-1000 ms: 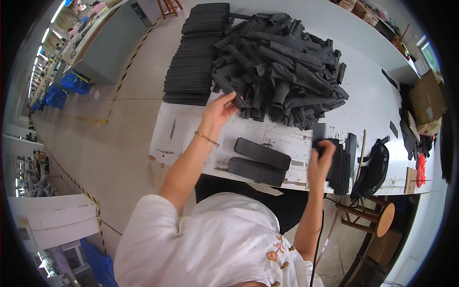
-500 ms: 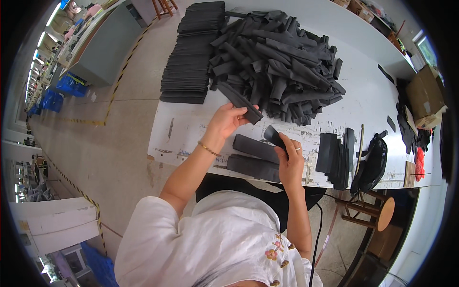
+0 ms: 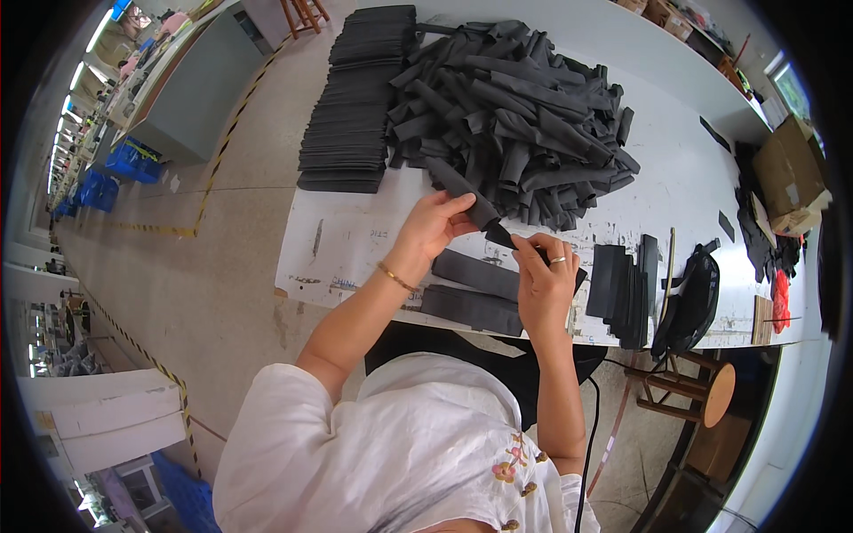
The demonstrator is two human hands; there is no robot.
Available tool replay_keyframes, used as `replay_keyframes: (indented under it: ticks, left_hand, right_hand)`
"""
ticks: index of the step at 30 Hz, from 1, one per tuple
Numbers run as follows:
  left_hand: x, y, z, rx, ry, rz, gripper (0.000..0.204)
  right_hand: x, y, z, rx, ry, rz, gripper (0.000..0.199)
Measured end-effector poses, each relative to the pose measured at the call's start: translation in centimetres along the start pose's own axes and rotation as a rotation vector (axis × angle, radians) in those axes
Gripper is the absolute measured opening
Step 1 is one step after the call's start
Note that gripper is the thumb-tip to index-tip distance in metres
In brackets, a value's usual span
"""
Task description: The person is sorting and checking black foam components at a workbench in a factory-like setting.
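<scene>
My left hand (image 3: 435,224) pinches a folded, sleeve-like dark grey fabric piece (image 3: 455,185) between thumb and fingers, just in front of a large heap. Closed on a flat dark strip (image 3: 499,236), my right hand (image 3: 546,282) holds its tip against the near end of the fabric piece. Whether that tip sits inside the piece or only touches it I cannot tell. Below the hands, two flat dark fabric pieces (image 3: 471,309) lie at the table's near edge, partly covered by my right hand.
A loose heap of dark fabric pieces (image 3: 524,115) covers the table's (image 3: 333,240) far middle, beside a neat stack (image 3: 346,115). To the right lie flat dark strips (image 3: 617,289), a black pouch (image 3: 689,302) and a cardboard box (image 3: 791,178). A wooden stool (image 3: 715,397) stands below.
My right hand has moved the strip up to the fabric piece's near end, closing the gap between them. The fabric piece in my left hand has shifted slightly right and turned.
</scene>
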State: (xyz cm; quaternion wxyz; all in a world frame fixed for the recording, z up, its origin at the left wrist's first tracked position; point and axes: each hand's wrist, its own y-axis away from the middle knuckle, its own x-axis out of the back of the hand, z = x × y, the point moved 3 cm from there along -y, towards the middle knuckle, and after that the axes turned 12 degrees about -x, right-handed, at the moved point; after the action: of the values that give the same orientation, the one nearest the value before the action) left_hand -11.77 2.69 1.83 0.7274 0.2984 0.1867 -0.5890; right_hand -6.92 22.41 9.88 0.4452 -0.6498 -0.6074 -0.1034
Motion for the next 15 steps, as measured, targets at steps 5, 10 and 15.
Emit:
replay_keyframes:
  ticks: [5,10,15]
  left_hand:
    - [-1.1,1.0,0.4,0.038,0.008,-0.031,0.023]
    - [-3.1,2.8,1.1,-0.119,-0.045,-0.059,0.031]
    - [-4.4,4.5,1.9,-0.381,-0.148,0.002,0.033]
  right_hand:
    - [-0.1,-0.1,0.2,0.072,0.156,0.045,0.031]
    - [-0.5,0.0,-0.1,0.101,0.218,0.074,0.037]
    - [-1.7,0.7,-1.5,0.053,0.121,0.079,0.046]
